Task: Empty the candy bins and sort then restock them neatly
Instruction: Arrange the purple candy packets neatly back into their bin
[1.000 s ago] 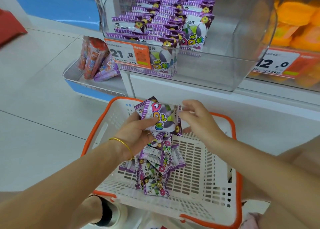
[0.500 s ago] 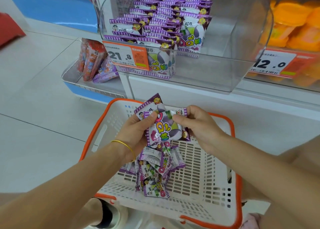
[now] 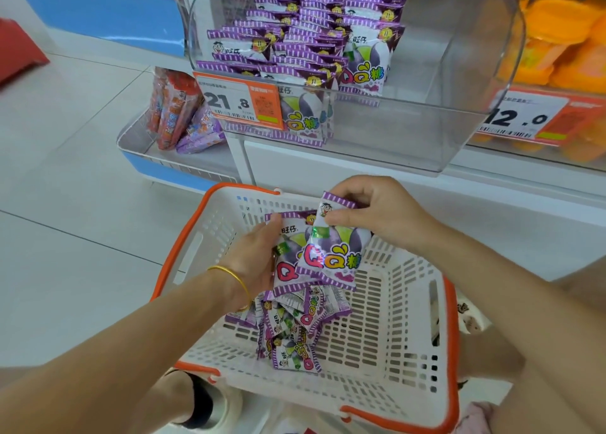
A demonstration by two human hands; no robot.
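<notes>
Now, right hand (image 3: 370, 210) pinches one purple candy packet (image 3: 331, 256) by its top edge; left hand (image 3: 254, 256) grips a small stack (image 3: 284, 271) over the basket (image 3: 242, 186) — lay the packet flush, logos same way, before going to the clear bin (image 3: 459, 105). Vs. 0.5 s ago, the pinch moved from side to top — packet hangs upright.

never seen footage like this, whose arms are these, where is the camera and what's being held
No machine here: these are a person's two bare arms, filmed by one wide camera worn on the head, looking down. The left hand holds a purple candy packet; the right hand pinches the top of the front packet. Below them sits a white basket with an orange rim, holding a loose pile of packets. Above, a clear bin on the shelf has the same candy stacked neatly.
</notes>
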